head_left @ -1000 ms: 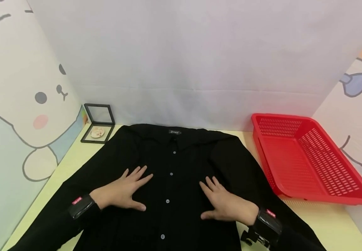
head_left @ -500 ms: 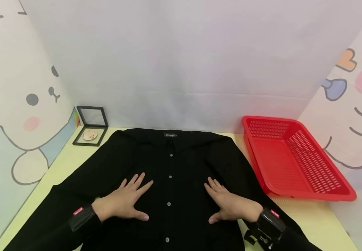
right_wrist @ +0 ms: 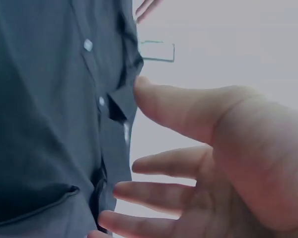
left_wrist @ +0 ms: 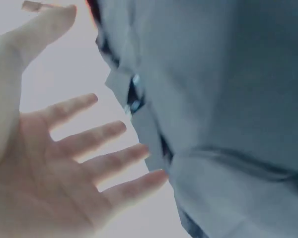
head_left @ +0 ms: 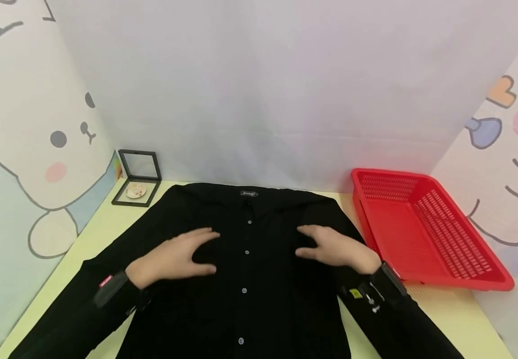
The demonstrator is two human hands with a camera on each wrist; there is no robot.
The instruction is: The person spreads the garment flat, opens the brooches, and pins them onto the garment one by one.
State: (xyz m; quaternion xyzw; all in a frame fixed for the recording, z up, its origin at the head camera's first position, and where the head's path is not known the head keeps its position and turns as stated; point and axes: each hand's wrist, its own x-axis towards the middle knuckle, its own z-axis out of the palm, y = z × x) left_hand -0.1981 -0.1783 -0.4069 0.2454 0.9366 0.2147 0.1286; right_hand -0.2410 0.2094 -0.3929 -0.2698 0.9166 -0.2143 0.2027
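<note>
A black button-up shirt (head_left: 268, 299) lies spread front side up, collar toward the back wall, its pale buttons running down the middle. Over its left half is my left hand (head_left: 175, 257), fingers extended and thumb apart, holding nothing. On the other side of the button line my right hand (head_left: 335, 245) is held in the same way, palm turned inward, also with nothing in it. Both wrist views show spread fingers raised off the cloth, with the shirt front (left_wrist: 188, 74) beyond the left fingers and the buttoned placket (right_wrist: 97, 79) beyond the right thumb.
A red plastic basket (head_left: 402, 239) stands at the right, beside the shirt's sleeve. At the back left is a black-framed clear case (head_left: 139, 178), its lid up, with a small round pale item (head_left: 135, 190) inside. The pale yellow table (head_left: 456, 319) meets a white wall behind.
Both hands have lifted off the shirt front, moved a little toward the collar and turned their palms inward. The shirt stays where it was; the head view has shifted slightly.
</note>
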